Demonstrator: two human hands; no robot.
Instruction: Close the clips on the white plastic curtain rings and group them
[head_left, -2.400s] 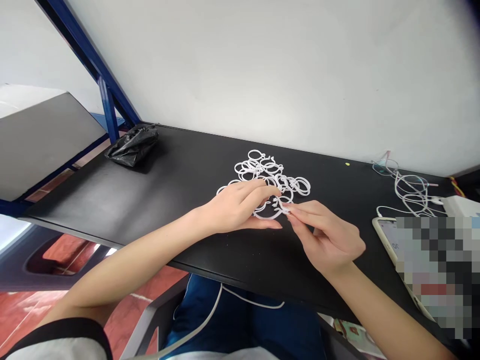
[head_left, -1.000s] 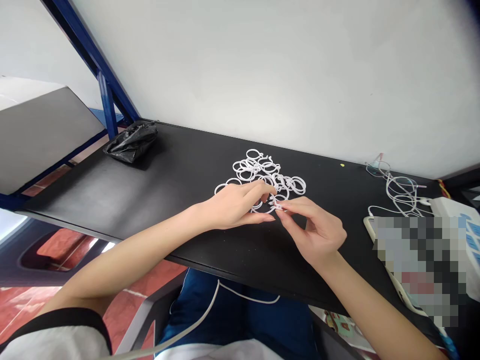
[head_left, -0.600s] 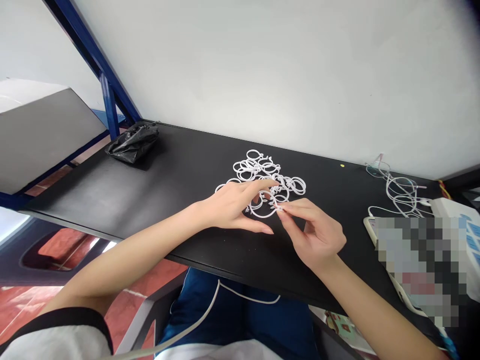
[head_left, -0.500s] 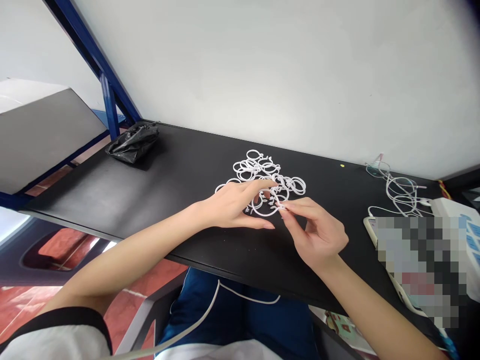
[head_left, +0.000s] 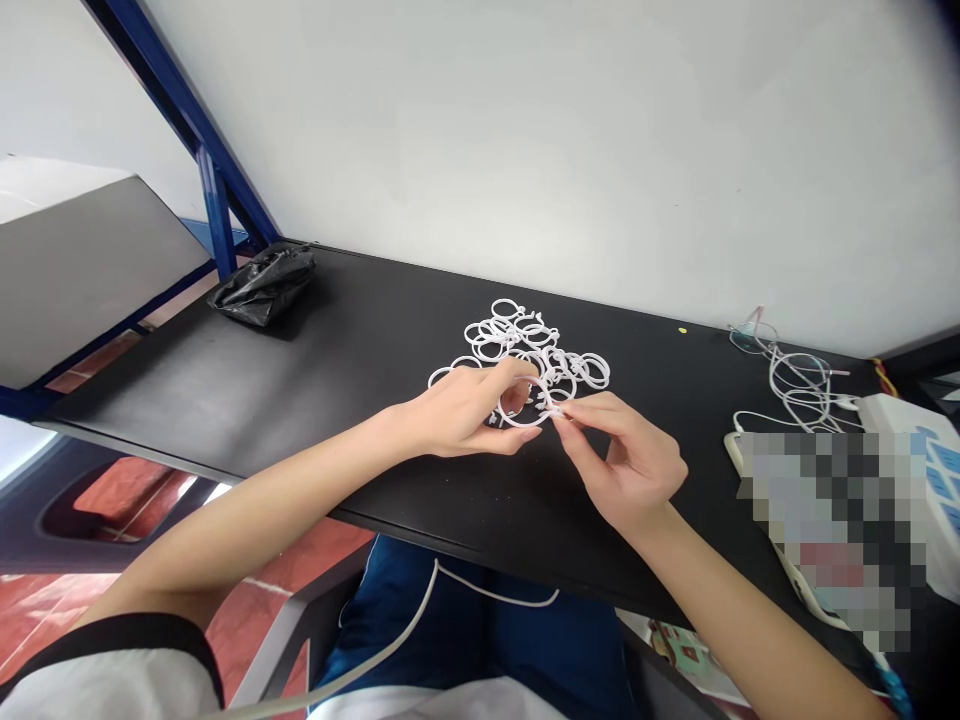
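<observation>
A thin white plastic ring (head_left: 547,418) with small clip-like ends is held over the near side of the pile. My right hand (head_left: 626,455) pinches its right side between thumb and forefinger, where the ends meet. My left hand (head_left: 469,408) curves around the ring's left side, fingers at the top and thumb by the lower edge. It appears to grip the ring, though the fingers partly cover the contact. Just beyond both hands lies a loose pile of similar white rings (head_left: 491,333), several of them overlapping.
The black tabletop (head_left: 360,320) meets a pale wall. A crumpled black plastic bag (head_left: 266,285) sits at the far left, beside a blue metal frame (head_left: 216,215). On the right are eyeglasses (head_left: 752,338), a coiled white cable (head_left: 802,385), a blurred-out phone (head_left: 735,452) and a white power strip (head_left: 892,415).
My left fingers and thumb have closed in from a spread pose around the ring. The ring has shifted slightly and now stands more upright. My right hand keeps its pinch, moving slightly left.
</observation>
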